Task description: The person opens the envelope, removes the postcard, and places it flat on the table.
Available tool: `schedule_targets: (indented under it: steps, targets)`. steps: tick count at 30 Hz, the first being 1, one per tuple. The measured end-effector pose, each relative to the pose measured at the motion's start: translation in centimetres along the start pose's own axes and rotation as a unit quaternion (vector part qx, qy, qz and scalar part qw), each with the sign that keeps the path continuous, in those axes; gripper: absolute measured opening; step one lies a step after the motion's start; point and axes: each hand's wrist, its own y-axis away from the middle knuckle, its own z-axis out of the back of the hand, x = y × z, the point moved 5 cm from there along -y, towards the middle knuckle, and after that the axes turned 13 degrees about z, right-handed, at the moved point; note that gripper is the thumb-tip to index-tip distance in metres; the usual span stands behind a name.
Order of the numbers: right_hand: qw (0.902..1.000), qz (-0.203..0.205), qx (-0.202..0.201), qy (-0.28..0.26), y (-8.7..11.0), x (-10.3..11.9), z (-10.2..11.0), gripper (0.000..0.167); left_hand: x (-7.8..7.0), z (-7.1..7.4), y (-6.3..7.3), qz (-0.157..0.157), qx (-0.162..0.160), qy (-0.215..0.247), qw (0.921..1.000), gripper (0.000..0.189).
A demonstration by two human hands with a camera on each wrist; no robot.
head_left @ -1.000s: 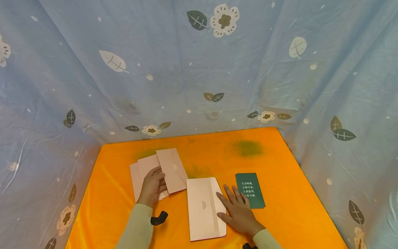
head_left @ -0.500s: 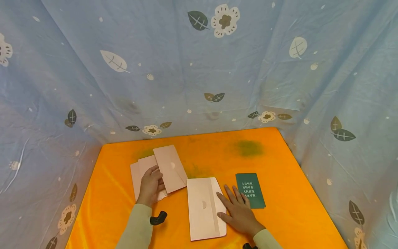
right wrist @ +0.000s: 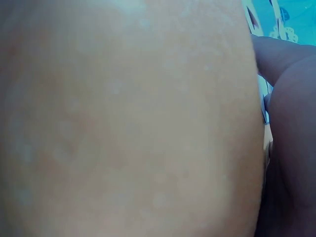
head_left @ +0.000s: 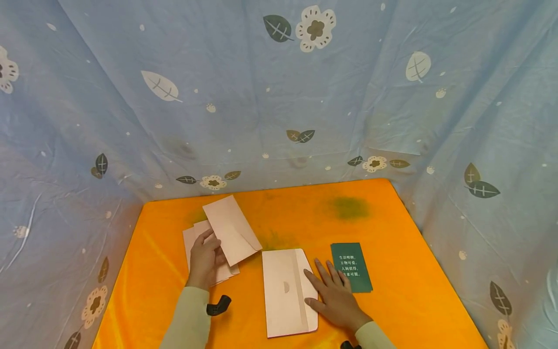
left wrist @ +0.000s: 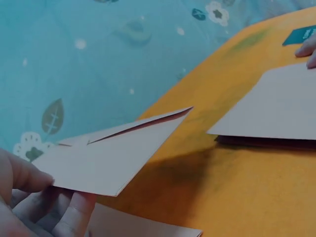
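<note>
My left hand pinches a pale pink envelope by its left edge, thumb on top and fingers beneath. In the left wrist view this envelope is held tilted above the cloth and casts a shadow. Under it and the hand lie more pink envelopes, fanned out. My right hand lies with fingers spread, its thumb and index finger on the flap of another pink envelope at the front middle. Its other fingers reach the lower left part of a dark green card with white writing. Skin fills most of the right wrist view.
An orange cloth with greenish stains covers the table. Pale blue curtains with leaves and flowers enclose its back and both sides. A black piece sticks out at the left wrist.
The envelope in my left hand has turned counterclockwise, its far end swinging left and away. The left hand has shifted slightly left. My right hand and the front envelope stay put.
</note>
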Motion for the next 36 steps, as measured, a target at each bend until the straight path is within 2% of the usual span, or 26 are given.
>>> schedule_targets:
  steps: [4,11,19,24,30,36]
  targets:
    - [0.9999,-0.004,0.007,-0.006,0.0,0.0,0.0,0.071,0.2,-0.5,0.3,-0.002,0.007,0.001,1.0000,0.054]
    - [0.9998,0.009,-0.018,-0.001,0.1,0.0,0.0,0.071,0.8,-1.5,1.2,-0.002,0.032,-0.006,0.9995,0.055]
    - [0.9999,0.001,-0.001,-0.015,0.1,-0.1,0.0,0.072,1.8,-2.6,2.1,0.011,0.043,-0.012,0.9989,0.054]
    - [0.9998,-0.006,0.015,-0.011,0.2,-0.3,-0.1,0.074,2.6,-3.5,2.6,0.001,0.054,-0.035,0.9979,0.054]
    - [0.9997,-0.009,0.017,-0.014,0.2,-0.4,-0.1,0.074,3.9,-4.8,3.1,-0.006,0.085,-0.066,0.9941,0.054]
    - [0.9997,-0.007,0.016,-0.014,0.1,-0.3,-0.1,0.074,5.3,-5.7,3.7,0.013,0.114,-0.069,0.9910,0.051]
